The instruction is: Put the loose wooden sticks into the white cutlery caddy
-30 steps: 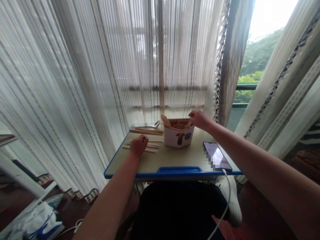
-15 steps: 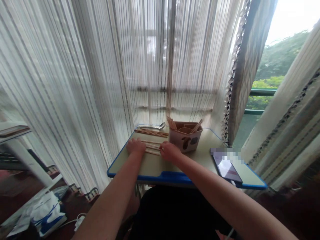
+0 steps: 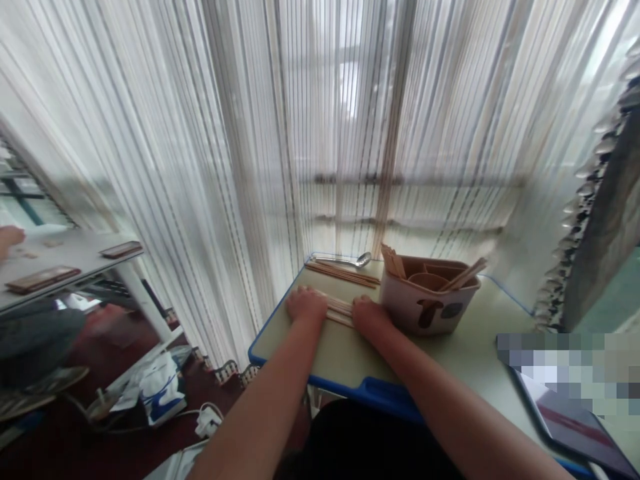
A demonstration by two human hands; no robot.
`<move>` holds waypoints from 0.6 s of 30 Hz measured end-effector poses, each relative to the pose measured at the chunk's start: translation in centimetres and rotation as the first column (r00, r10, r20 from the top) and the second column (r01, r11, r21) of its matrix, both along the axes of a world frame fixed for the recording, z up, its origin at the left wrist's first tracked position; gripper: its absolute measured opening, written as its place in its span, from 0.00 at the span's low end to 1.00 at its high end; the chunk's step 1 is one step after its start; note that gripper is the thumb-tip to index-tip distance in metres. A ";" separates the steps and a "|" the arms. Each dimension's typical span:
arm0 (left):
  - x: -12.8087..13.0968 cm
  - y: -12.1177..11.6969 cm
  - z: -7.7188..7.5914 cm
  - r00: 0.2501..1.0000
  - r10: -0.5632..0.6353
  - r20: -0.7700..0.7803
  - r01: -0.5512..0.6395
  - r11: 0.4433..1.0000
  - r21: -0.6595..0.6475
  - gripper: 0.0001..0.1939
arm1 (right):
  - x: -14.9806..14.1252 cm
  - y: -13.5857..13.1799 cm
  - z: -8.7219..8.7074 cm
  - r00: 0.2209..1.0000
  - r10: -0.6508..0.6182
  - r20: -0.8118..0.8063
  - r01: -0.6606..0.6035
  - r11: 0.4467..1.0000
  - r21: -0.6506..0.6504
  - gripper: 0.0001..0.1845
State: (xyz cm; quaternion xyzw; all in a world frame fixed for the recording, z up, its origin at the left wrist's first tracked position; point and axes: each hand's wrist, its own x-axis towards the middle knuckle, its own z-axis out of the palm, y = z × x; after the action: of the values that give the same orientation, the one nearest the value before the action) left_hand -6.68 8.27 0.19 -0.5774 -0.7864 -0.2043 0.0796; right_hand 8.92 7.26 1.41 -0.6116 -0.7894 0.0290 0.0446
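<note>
Several wooden chopsticks (image 3: 340,308) lie flat on the small blue-edged table (image 3: 320,347). My left hand (image 3: 306,305) is curled over their left ends and my right hand (image 3: 369,315) is curled over their right ends, knuckles up. What the fingers enclose is hidden under the hands. Farther back, a second bundle of chopsticks (image 3: 343,273) lies beside a metal spoon (image 3: 350,261). A pale caddy (image 3: 428,297) with wooden utensils stands just right of my right hand.
A phone (image 3: 570,421) lies at the table's right front. Sheer curtains (image 3: 300,133) hang right behind the table. To the left stands a white table (image 3: 60,261) with flat dark objects, another person's hand (image 3: 10,235) at its edge, and bags and cables (image 3: 155,393) on the floor.
My right hand left the caddy and came down beside the left on the near chopsticks. The two hands have drawn closer. The view swung left.
</note>
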 end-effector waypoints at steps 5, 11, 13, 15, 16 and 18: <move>0.1 0.4 0.1 0.999 0.043 0.009 -0.043 0.999 0.000 0.19 | -0.2 -0.7 -0.3 0.999 -0.030 0.018 0.029 0.998 0.049 0.18; -0.2 0.6 0.5 0.991 0.124 0.051 -0.123 0.992 -0.015 0.18 | 0.0 -1.3 0.3 0.988 -0.120 -0.093 0.126 0.990 0.060 0.18; -0.4 0.5 0.7 0.989 0.124 0.083 -0.121 0.992 -0.041 0.18 | 0.0 -1.6 0.7 0.955 -0.077 -0.286 0.100 0.993 0.066 0.14; -0.6 0.5 0.8 0.991 0.094 0.092 -0.090 0.995 -0.046 0.18 | -0.3 -1.9 1.1 0.823 0.051 -0.565 0.011 0.994 0.106 0.11; -0.6 0.4 0.8 0.993 0.075 0.090 -0.072 0.997 -0.040 0.17 | -0.6 -2.2 1.2 0.702 0.112 -0.703 -0.047 0.993 0.110 0.10; -0.7 0.3 0.8 0.996 0.047 0.069 -0.045 0.999 -0.030 0.16 | -1.0 -2.6 1.3 0.421 0.130 -0.897 -0.192 0.980 0.052 0.12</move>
State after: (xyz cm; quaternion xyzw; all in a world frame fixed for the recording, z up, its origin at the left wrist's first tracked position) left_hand -7.38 8.58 1.03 -0.5526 -0.8048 -0.2112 0.0486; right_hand 7.94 4.69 2.68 -0.4258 -0.6991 0.3752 0.4350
